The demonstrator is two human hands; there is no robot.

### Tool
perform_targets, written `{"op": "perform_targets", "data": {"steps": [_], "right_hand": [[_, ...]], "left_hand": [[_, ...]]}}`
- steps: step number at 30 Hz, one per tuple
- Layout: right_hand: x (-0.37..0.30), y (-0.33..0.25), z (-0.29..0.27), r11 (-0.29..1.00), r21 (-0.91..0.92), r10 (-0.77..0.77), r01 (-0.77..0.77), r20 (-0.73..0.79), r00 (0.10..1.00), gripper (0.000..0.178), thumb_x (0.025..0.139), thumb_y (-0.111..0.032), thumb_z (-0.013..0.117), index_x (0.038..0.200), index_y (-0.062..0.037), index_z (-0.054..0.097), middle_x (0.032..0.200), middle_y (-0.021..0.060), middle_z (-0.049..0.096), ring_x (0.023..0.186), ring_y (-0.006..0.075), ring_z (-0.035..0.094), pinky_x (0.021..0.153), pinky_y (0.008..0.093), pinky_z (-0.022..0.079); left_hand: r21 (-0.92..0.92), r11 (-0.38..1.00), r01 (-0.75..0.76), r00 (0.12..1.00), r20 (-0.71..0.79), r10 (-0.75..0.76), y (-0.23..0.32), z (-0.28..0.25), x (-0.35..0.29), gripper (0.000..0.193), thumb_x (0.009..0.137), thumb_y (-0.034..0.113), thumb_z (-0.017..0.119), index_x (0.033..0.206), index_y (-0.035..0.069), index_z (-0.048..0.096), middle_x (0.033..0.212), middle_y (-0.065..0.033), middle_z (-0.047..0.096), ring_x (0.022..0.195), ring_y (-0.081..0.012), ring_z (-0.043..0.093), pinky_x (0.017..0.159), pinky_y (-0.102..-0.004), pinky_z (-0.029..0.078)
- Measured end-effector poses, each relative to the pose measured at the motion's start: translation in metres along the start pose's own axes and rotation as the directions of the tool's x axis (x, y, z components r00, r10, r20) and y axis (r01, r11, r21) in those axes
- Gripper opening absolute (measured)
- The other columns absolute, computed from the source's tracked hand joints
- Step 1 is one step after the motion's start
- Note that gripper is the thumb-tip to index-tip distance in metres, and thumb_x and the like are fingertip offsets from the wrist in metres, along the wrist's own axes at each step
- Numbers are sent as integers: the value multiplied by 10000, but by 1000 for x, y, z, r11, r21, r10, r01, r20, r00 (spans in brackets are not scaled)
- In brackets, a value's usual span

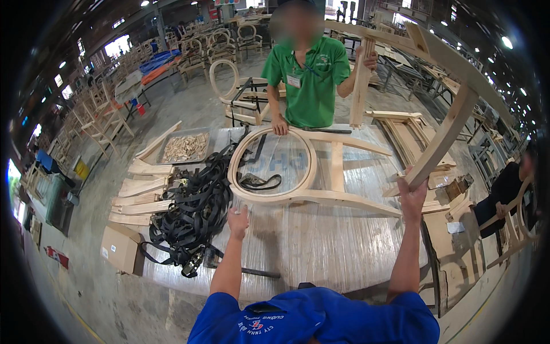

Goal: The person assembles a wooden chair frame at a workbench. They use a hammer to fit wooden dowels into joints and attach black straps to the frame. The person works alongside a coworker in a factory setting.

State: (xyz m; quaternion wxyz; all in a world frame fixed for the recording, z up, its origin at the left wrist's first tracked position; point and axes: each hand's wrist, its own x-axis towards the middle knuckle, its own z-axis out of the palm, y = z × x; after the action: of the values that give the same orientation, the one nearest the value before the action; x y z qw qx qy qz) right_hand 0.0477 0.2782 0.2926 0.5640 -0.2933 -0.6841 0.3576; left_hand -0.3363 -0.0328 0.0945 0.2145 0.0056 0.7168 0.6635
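A chair back frame (pixel 312 198) of pale wood, with a round ring and two long legs, lies on the plastic-wrapped table. My left hand (pixel 238 222) is beside the near left edge of its ring, fingers apart and nothing seen in them. My right hand (pixel 412 198) is closed round the lower end of a wooden chair frame (pixel 450 135), tilted up at the right above the table. Across from me, a person in a green shirt (pixel 309 80) holds an upright part of that raised frame with one hand and rests the other on the ring's far edge.
Tangled black straps (pixel 192 206) lie left of the ring, beside curved wooden pieces (pixel 137 195), a tray of small wood bits (pixel 186 147) and a cardboard box (pixel 121 247). Wooden parts (pixel 409 137) are stacked at right. Another person (pixel 504 189) is at far right.
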Motion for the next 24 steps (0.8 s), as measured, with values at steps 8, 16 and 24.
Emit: {"op": "perform_targets", "data": {"steps": [8,16,24], "right_hand": [[-55,24,53,987,-157,28,-42,-91,995,576,830,-174,902,1221,36,534,1085,111,635,971,212,644,855,342,546],[-107,71,72,989,-51,138,-137,3,990,542,854,-122,881,1236,59,542,1095,117,658,947,197,685,780,336,602],[-120,71,79,961,54,270,-273,56,961,486,871,-59,852,1230,-4,529,1021,43,615,915,126,641,753,275,564]], "left_hand": [[270,923,-276,960,131,248,-23,-11,-49,323,973,293,727,1109,0,719,731,-29,657,574,-107,599,503,-276,478],[338,932,-135,987,131,95,-38,-14,-74,392,905,375,746,1093,32,769,902,-175,773,803,-274,744,763,-387,574],[381,917,-115,987,149,62,-60,-15,-80,391,905,377,734,1084,32,771,904,-170,779,824,-275,759,757,-391,577]]}}
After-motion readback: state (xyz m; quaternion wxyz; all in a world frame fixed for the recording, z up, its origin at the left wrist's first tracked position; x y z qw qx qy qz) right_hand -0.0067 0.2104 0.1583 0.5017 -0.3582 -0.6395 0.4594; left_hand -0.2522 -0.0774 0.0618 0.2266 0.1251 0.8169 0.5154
